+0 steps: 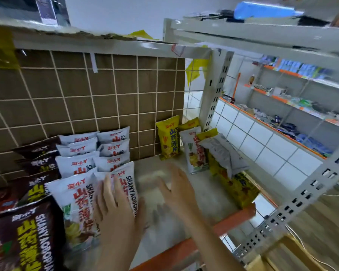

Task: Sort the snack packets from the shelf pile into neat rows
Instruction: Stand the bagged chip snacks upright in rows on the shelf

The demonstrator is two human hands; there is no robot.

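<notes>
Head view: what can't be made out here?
- Right hand: motion-blurred, finger pose unclear.
- Front white packet: partly covered by left hand.
- Dark packets: cut off by left edge.
- Yellow packets: buried under grey packet.
- Far shelves: goods blurred, too small.

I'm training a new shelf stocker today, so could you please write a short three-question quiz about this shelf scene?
1. True or false: the left hand rests on a white packet.
2. What colour are the packets in the row farthest left? A) dark brown B) blue C) green
3. Where does the unsorted pile lie?

Key: 1 true. 2 A; see the dark packets. 3 At the shelf's right end, beside the upright post; the right hand is blurred.
</notes>
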